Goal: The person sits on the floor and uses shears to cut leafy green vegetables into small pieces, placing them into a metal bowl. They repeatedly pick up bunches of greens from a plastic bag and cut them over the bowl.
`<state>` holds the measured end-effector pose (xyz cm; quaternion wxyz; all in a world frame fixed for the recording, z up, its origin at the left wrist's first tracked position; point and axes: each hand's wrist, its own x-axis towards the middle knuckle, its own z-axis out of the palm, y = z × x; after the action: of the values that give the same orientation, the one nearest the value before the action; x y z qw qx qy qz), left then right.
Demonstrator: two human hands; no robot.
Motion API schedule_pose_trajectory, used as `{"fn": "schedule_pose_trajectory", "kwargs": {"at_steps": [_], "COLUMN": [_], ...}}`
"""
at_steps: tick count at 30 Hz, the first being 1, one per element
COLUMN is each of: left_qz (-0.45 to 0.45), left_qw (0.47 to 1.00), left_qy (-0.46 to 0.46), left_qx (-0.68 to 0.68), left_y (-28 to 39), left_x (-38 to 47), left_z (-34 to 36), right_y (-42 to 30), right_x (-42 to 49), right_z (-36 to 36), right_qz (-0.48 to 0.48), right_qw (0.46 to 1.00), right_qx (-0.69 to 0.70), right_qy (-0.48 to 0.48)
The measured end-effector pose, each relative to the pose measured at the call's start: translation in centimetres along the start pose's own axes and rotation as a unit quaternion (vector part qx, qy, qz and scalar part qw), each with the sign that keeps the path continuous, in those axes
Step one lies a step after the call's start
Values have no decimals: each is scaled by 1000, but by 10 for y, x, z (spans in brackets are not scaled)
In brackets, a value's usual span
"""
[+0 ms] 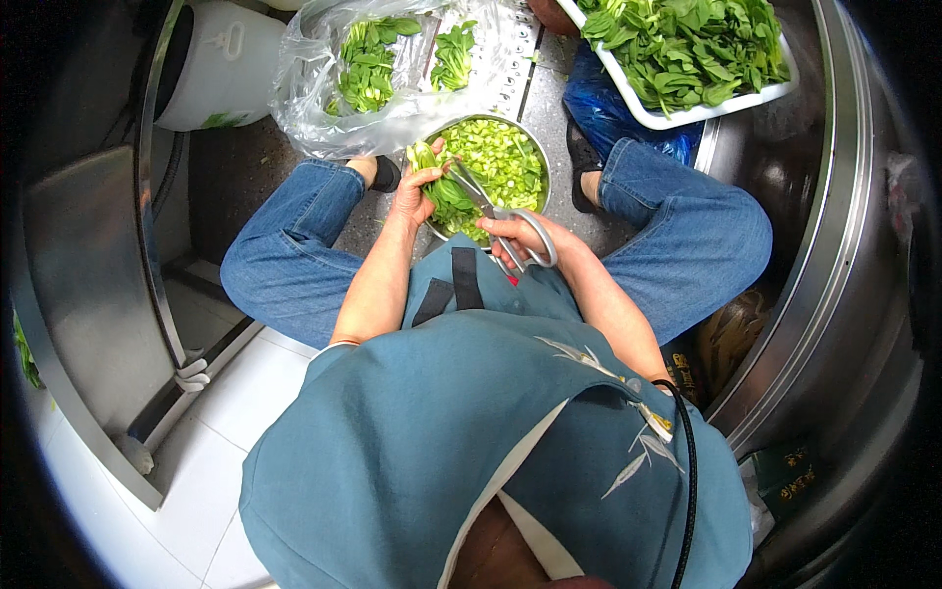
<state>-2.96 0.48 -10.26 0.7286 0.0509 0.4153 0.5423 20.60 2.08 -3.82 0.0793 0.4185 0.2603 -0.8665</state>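
My left hand grips a small head of leafy greens over the left side of a round metal bowl. Pale stems point up past the thumb, and green leaves hang into the bowl. In my right hand is a pair of scissors with grey handles. Their blades reach up and left to the greens beside my left fingers; whether they touch is hard to tell. Chopped light-green stems and leaf pieces fill much of the bowl, which sits between my legs.
Beyond the bowl, a clear plastic bag holds whole greens. A white basket heaped with leaves stands at upper right, above a blue plastic bag. A white bucket lies at upper left. Metal furniture flanks me.
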Motion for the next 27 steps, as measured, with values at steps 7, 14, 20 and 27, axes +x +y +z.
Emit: {"fn": "schedule_pose_trajectory", "kwargs": {"at_steps": [7,14,20,27], "left_qz": [-32,-22,-5,-19], "left_qw": [998,997,955,927], "left_qy": [-23,42,121,127], "left_qx": [47,66,271,352], "left_y": [-4,-14,-23,-26], "left_x": [5,3,8,8], "left_z": [-7,-4,-19,-6], "right_y": [-2,-3,14,5], "right_x": [-2,1,8,4], "right_z": [5,2,-5,4], "right_qz": [-51,-54,-100,-65], "right_qw": [999,992,928,889], "right_qx": [-16,-46,-296,-393], "right_qy": [10,107,204,227]}}
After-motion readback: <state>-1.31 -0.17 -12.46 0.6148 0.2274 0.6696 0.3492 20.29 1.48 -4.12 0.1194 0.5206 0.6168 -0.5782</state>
